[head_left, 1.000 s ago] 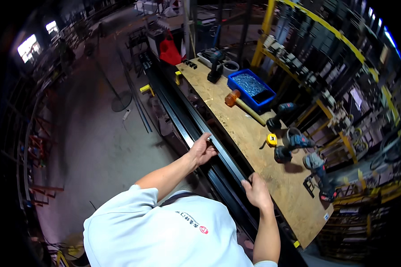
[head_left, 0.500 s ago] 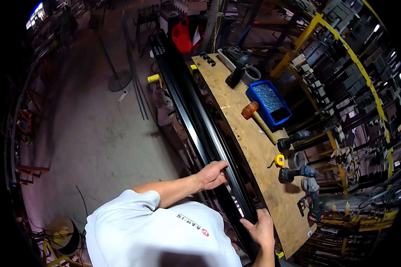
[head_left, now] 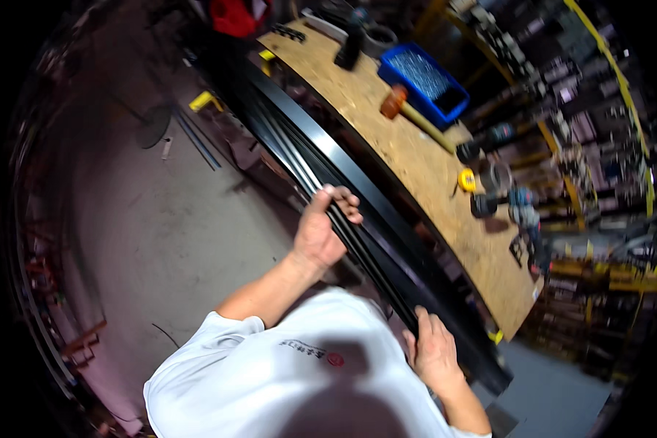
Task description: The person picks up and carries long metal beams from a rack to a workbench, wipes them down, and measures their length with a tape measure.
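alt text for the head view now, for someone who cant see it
A person's left hand curls around a long, narrow dark profile, with the right hand on or beside it lower down. A broad black beam lies alongside; beyond it, to the right, a wooden board holds a blue tray, a mallet, a yellow tape measure and power tools.

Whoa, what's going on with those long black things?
Someone is handling a slim black bar: the left hand has its fingers curled around it, and the right hand is at it lower down, its grip unclear. A wider black bar lies alongside. On the wooden board beyond are a mallet, a blue bin and a yellow tape measure.
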Demonstrator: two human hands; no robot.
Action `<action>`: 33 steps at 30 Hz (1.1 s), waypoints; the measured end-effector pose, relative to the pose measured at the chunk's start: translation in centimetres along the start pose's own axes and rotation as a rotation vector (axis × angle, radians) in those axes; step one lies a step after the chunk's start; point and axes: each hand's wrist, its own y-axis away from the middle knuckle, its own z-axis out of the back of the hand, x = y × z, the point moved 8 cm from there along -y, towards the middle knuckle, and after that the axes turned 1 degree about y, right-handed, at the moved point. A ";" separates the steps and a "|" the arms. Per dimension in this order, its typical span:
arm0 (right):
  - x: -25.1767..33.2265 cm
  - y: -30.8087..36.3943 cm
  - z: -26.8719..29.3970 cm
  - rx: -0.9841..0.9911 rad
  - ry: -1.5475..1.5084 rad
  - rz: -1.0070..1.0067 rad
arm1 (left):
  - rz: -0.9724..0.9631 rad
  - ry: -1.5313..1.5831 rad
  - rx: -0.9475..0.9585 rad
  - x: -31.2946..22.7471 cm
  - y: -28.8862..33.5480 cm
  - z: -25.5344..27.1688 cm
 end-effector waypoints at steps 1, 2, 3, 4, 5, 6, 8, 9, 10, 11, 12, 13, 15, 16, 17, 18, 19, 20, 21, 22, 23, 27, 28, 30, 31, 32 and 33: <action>0.3 0.1 -0.3 -0.020 -0.008 0.021 | 0.003 -0.006 -0.060 -0.4 0.3 0.7; 0.4 0.2 -0.9 -0.054 -0.019 0.052 | -0.001 -0.024 -0.107 -1.0 0.4 1.0; 0.5 0.1 -1.1 -0.070 -0.010 0.064 | -0.001 -0.063 -0.094 -1.4 0.6 1.0; 0.6 0.0 -1.3 -0.080 0.001 0.081 | -0.042 -0.054 -0.125 -2.0 1.2 -0.2; 0.5 -0.1 -1.6 -0.054 0.019 0.093 | -0.018 -0.060 -0.125 -2.1 1.4 -0.5; 0.4 -0.1 -1.8 -0.078 0.016 0.105 | 0.005 -0.064 -0.125 -2.4 1.6 -0.6; 0.5 -0.2 -1.8 -0.138 0.020 0.134 | 0.014 -0.145 -0.156 -2.9 2.1 -1.2; 0.3 -0.2 -2.1 -0.112 0.022 0.135 | 0.025 -0.152 -0.172 -3.1 2.2 -1.3; 0.3 -0.1 -2.4 -0.120 0.041 0.155 | 0.041 -0.160 -0.189 -3.3 2.3 -1.4; 0.1 -0.1 -2.8 -0.128 0.063 0.180 | 0.095 -0.153 -0.176 -3.2 2.6 -2.0; 0.1 -0.1 -3.0 -0.135 0.084 0.205 | 0.104 -0.176 -0.189 -3.2 2.8 -2.4; -0.1 -0.4 -3.4 -0.073 0.028 0.190 | 0.072 -0.195 -0.186 -3.5 2.9 -2.9; -0.3 -0.6 -3.8 -0.055 -0.007 0.203 | 0.066 -0.218 -0.217 -3.9 2.7 -2.1; -0.4 -0.7 -4.1 -0.048 -0.024 0.215 | 0.001 -0.225 -0.228 -4.3 2.6 -2.3; -0.5 -0.6 -4.4 -0.097 -0.067 0.240 | 0.024 -0.200 -0.185 -4.4 2.5 -2.5; -0.4 -0.8 -4.6 -0.086 -0.098 0.243 | 0.047 -0.174 -0.142 -4.6 2.4 -2.7; -0.3 -1.0 -4.7 -0.076 -0.129 0.247 | 0.044 -0.188 -0.111 -4.7 2.3 -3.3; -0.2 -1.2 -4.8 -0.067 -0.160 0.251 | 0.038 -0.190 -0.129 -5.1 1.9 -2.9; -0.3 -1.3 -5.1 -0.050 -0.157 0.237 | 0.032 -0.192 -0.146 -5.4 1.3 -2.4; -0.4 -1.6 -5.4 -0.036 -0.153 0.231 | 0.017 -0.194 -0.160 -5.8 0.8 -2.3; -0.5 -2.0 -5.5 -0.021 -0.148 0.227 | -0.057 -0.198 -0.207 -6.1 0.6 -2.5; 0.0 -4.8 -3.1 -0.004 -0.175 0.447 | 0.010 -0.263 -0.208 -6.5 0.9 -1.1; -1.1 -6.2 -2.6 -0.111 -0.180 0.405 | 0.033 -0.276 -0.190 -6.3 1.1 -1.0; -5.7 -8.7 -2.6 -0.412 -0.084 0.144 | 0.107 -0.176 -0.125 -4.8 1.5 -1.6; -7.5 -9.6 -3.5 -0.429 0.033 0.062 | 0.133 -0.161 -0.120 -4.3 1.7 -2.0; -9.1 -10.1 -5.2 -0.360 0.071 -0.002 | 0.164 -0.147 -0.112 -3.9 1.9 -2.4; -10.1 -11.0 -6.5 -0.347 0.086 -0.004 | 0.161 -0.155 -0.132 -3.9 1.5 -1.7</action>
